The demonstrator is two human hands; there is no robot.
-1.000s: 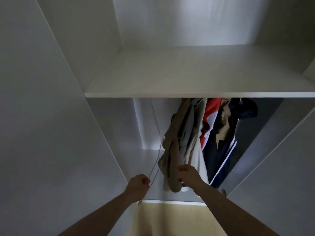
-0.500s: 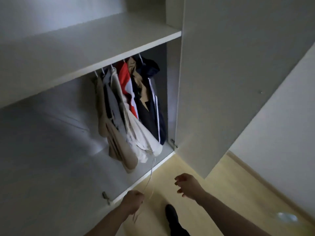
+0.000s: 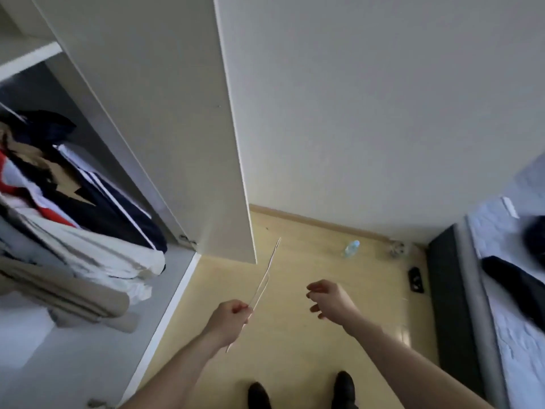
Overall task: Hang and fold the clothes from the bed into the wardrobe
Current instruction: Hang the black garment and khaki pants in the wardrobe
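- Overhead and to the right, a plain white wall (image 3: 383, 98) is seen, met at its foot by a yellowish wooden floor (image 3: 295, 335).
- An open white wardrobe (image 3: 73, 335) is seen on the left, its door (image 3: 165, 113) swung out toward the room.
- Hung clothes (image 3: 67, 219) are crowded inside the wardrobe: navy with white stripes, red, white and beige pieces, somewhat blurred.
- A bed (image 3: 507, 305) with a pale cover is seen at the right edge, with dark clothes (image 3: 513, 278) lying on it.
- The left hand (image 3: 230, 318) is curled round a thin pale wire hanger (image 3: 265, 278), which is held over the floor, just in front of the door's lower corner, pointing up and away.
- The right hand (image 3: 330, 299) is held over the floor with fingers loosely curled, nothing in it.
- Two dark shoes (image 3: 343, 386) are seen at the bottom edge.
- A small clear bottle (image 3: 351, 248) lies on the floor near the wall.
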